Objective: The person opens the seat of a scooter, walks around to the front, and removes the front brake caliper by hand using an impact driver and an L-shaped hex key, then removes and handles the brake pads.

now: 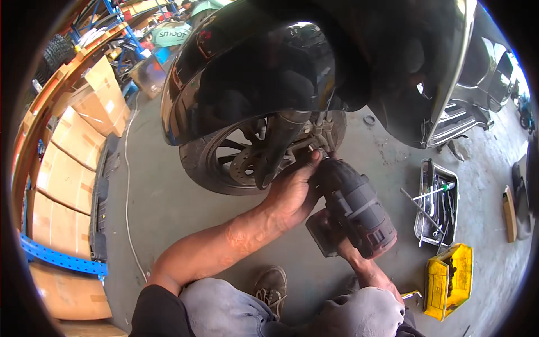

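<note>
A black cordless impact wrench [359,208] points forward at the caliper and fork area beside the scooter's front wheel [197,163]. My right hand [349,250] holds it from below at the handle; the tool body hides most of those fingers. My left hand [293,191] is closed around the nose of the wrench, thumb along the metal socket [321,150], with its other fingers out of sight behind. A slotted brake disc [242,165] shows inside the dark spoked wheel. Above it spreads the glossy black front fender [252,84].
At right lie a metal tool tray [418,224] with wrenches and a green-handled screwdriver, and a yellow bin [435,303] with small dark parts. Cardboard boxes [67,177] line a rack at left. A thin cable [129,196] runs along the floor. My shoe [271,286] stands below.
</note>
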`<state>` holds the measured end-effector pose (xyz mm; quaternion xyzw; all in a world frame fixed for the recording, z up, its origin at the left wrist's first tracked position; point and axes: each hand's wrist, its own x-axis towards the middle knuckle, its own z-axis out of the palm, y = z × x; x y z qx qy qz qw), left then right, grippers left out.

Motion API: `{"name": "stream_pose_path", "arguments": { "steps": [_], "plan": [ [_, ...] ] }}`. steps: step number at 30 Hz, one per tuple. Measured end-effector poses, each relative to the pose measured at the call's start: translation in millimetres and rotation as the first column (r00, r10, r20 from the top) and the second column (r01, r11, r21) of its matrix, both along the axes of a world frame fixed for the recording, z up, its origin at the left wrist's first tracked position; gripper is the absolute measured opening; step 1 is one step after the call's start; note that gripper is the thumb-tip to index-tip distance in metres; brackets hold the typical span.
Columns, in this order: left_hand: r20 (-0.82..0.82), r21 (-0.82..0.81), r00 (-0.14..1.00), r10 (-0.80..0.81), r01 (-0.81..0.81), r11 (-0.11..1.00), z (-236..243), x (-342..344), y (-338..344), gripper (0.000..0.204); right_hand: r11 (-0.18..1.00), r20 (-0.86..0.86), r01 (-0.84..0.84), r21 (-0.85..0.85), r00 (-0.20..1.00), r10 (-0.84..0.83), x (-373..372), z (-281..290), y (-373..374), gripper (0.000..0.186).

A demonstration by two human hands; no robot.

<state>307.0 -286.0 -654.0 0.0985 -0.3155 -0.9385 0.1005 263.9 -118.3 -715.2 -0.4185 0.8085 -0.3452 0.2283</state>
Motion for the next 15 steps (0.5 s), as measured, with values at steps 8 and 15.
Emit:
{"name": "stream_pose_path", "arguments": {
  "steps": [8,15],
  "plan": [
    [-0.061,0.062,0.991,-0.123,0.127,0.99,10,7,-16,0.034,0.996,-0.307,0.032,-0.087,0.95,-0.057,5,-1,-14,0.04],
    [-0.113,0.047,0.989,-0.092,0.097,0.994,4,-6,-32,0.03,0.964,-0.358,0.092,-0.251,0.916,-0.181,13,14,-31,0.027]
  ]
}}
